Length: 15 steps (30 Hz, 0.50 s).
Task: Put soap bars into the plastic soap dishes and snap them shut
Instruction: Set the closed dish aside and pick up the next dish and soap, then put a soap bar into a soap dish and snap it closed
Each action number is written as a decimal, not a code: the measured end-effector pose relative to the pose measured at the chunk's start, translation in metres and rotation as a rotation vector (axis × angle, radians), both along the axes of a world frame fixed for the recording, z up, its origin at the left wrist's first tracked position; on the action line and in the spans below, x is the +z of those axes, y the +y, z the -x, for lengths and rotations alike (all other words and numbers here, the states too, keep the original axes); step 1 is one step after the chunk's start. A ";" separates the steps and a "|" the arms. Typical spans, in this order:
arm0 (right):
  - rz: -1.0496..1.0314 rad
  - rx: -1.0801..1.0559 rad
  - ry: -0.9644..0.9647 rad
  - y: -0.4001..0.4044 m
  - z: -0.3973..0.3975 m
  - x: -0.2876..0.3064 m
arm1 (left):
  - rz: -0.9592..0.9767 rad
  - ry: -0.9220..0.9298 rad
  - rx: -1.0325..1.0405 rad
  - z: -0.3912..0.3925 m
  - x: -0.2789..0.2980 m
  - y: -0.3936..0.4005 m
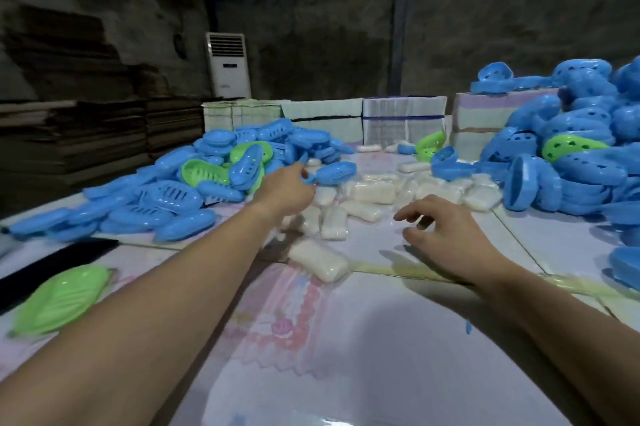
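My left hand (pixel 287 188) reaches far forward and pinches the edge of a blue soap dish (pixel 332 172) at the foot of the left pile. My right hand (pixel 450 238) hovers over the table with loosely spread fingers, holding nothing, just in front of the heap of wrapped white soap bars (pixel 374 193). One wrapped soap bar (pixel 320 261) lies apart, closer to me. A shut green soap dish (pixel 60 299) rests at the near left.
A big pile of blue and green dishes (pixel 180 190) fills the left side; a taller heap of blue dishes (pixel 571 152) stands at right. Stacked white bundles (pixel 401 120) line the back. The table (pixel 346 356) has a pale glossy cover.
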State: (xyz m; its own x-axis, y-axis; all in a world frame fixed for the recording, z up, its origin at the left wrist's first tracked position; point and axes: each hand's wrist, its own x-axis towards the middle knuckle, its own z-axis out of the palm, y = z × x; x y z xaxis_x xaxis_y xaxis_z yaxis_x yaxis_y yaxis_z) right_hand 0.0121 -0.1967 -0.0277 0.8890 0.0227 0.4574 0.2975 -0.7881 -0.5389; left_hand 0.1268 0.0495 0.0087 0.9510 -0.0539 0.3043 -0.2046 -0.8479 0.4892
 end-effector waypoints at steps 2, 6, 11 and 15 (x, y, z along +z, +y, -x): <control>0.011 0.022 -0.006 0.003 0.002 0.000 | -0.157 0.040 0.157 -0.009 0.004 0.034; 0.094 0.032 -0.035 0.009 0.004 0.002 | -0.394 0.314 0.447 -0.006 -0.005 0.094; 0.093 0.068 0.003 0.012 0.005 0.001 | -0.307 0.399 0.376 -0.003 -0.029 0.108; 0.075 0.064 -0.011 0.008 0.004 0.003 | -0.227 0.227 0.209 -0.005 -0.024 0.096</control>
State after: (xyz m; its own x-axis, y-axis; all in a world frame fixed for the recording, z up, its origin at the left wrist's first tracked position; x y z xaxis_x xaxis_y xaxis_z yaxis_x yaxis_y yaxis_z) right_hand 0.0077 -0.1891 -0.0248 0.8793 0.1138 0.4625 0.3542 -0.8054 -0.4753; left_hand 0.1320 0.1451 -0.0153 0.9904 0.1065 0.0876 0.0761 -0.9518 0.2972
